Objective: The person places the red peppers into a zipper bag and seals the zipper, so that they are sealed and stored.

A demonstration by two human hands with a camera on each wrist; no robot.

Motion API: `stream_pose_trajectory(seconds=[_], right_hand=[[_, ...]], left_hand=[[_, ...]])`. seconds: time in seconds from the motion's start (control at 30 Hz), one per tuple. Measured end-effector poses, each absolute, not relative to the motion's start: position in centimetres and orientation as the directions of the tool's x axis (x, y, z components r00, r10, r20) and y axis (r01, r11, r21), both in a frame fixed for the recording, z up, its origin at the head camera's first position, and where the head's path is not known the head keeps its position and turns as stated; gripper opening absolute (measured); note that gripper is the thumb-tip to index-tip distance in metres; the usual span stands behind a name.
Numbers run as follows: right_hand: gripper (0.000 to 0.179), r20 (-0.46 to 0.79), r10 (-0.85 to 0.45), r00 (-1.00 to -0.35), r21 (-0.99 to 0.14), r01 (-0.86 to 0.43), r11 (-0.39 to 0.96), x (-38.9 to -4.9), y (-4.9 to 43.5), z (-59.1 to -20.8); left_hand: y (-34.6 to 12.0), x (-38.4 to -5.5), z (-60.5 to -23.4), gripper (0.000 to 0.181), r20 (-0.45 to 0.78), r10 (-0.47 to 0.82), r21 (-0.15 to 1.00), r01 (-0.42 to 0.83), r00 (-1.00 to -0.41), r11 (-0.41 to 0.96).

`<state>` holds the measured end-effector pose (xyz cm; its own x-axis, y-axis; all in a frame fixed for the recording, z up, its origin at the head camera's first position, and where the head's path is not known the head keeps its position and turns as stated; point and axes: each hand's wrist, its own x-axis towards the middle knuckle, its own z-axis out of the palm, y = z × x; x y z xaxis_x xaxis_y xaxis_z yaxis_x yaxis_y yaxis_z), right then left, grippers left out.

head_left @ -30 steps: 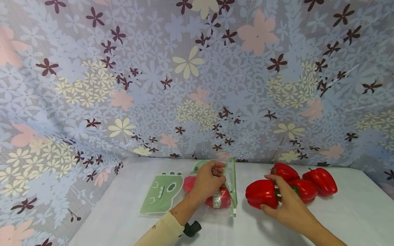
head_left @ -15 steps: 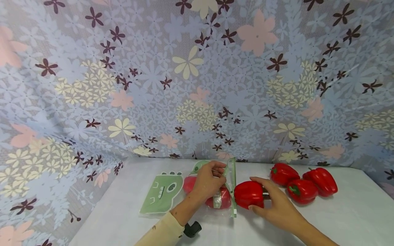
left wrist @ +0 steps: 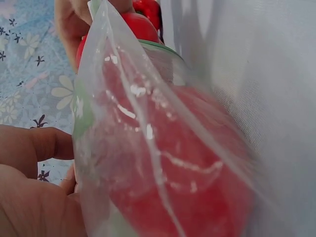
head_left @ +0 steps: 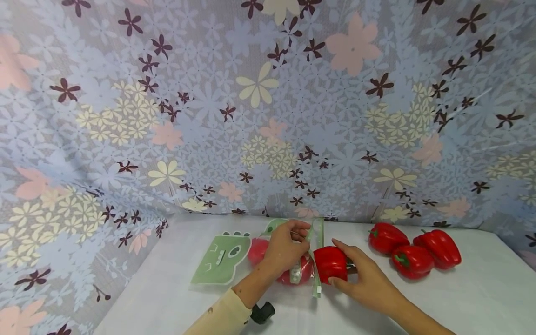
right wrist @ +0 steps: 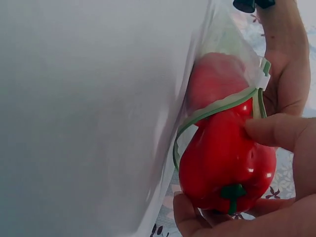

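Observation:
My right hand (head_left: 362, 274) grips a red bell pepper (head_left: 331, 264) around its stem end, fingers on one side and thumb on the other. The pepper's far end sits inside the mouth of a clear zip bag (right wrist: 217, 105) with a green-edged strip and white slider. Inside the bag, red bell peppers (left wrist: 182, 168) show through the film. My left hand (head_left: 286, 246) pinches the bag's upper edge by the opening, holding the mouth apart. The right wrist view shows the held pepper's green stem (right wrist: 233, 191) facing out of the bag.
Loose red bell peppers (head_left: 412, 261) lie grouped at the right on the white-covered table (head_left: 142, 298). Left of the bag lies a flat area of green monster-face print (head_left: 217, 260). A small black device (head_left: 263, 312) is at the left wrist. Floral fabric (head_left: 259, 139) hangs behind.
My right hand has carried the pepper left, away from the loose peppers and into the bag's mouth. The left hand has stayed almost in place, keeping hold of the bag.

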<state>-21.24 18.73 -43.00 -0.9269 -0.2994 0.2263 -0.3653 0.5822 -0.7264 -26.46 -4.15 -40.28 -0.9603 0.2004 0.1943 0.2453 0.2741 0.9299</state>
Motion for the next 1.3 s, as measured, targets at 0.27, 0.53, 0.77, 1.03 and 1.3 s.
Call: stream_pose_trajectory(seconds=[0.27,0.53,0.77,1.03,1.3], right_hand=[[0.079,0.255,-0.347,-0.903,-0.755,-0.409,0.512,-21.6,18.2,-43.2],[0.072,0.257,-0.373,-0.892,-0.783,-0.418,0.461,-22.7,17.3,-43.6],[0.071,0.269,-0.396,-0.878,-0.791,-0.436,0.429,-23.6,16.4,-44.1],[0.072,0.219,-0.425,-0.878,-0.796,-0.413,0.443,-24.2,16.3,-44.1],[0.065,0.263,-0.451,-0.853,-0.769,-0.468,0.435,-24.0,17.0,-44.0]], left_hand=[[-4.0,-26.4,-40.2,0.034,0.191,0.188,0.938,0.236,-0.963,0.254],[-4.0,-26.4,-40.2,0.03,0.206,0.195,0.948,0.245,-0.959,0.202],[-4.0,-26.4,-40.2,0.028,0.203,0.196,0.951,0.241,-0.959,0.192],[-4.0,-26.4,-40.2,0.028,0.214,0.193,0.943,0.254,-0.958,0.214],[-3.9,-26.4,-40.4,0.029,0.208,0.194,0.946,0.248,-0.959,0.209]])
